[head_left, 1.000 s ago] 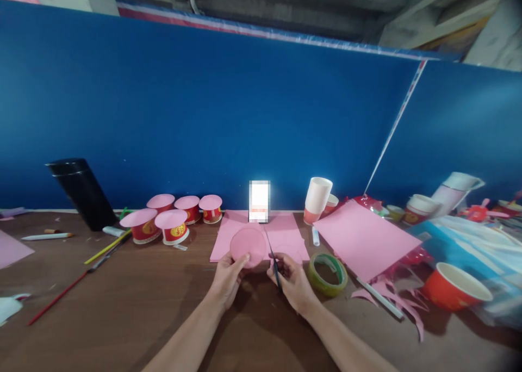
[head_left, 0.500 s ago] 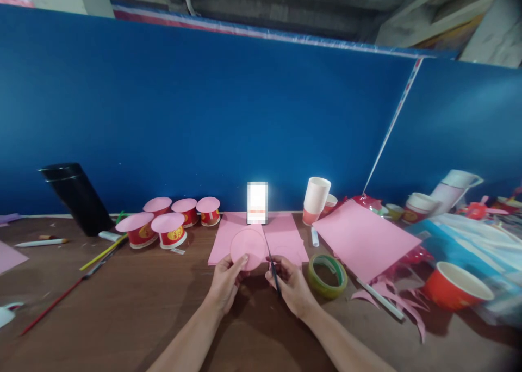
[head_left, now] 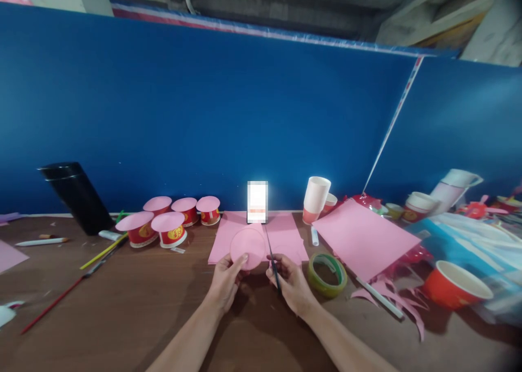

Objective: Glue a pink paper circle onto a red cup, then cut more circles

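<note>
Change: almost nothing has shifted in the last half second; both hands and the disc sit where they were.
Left hand: left hand pinches the lower edge of a round flat pink paper disc, thumb on its face, fingers behind.
Right hand: right hand is closed around thin dark-bladed scissors.
Scissors axis: long axis runs near-upright, tips pointing away from the person, just right of the disc and touching its edge.
Disc place: held above the brown wooden table, in front of the flat matte pink paper sheet.
Right of disc: glossy green tape roll, ring-shaped, lying flat.
Left of disc: red paper cups with pink paper lids, upturned, clustered.
</note>
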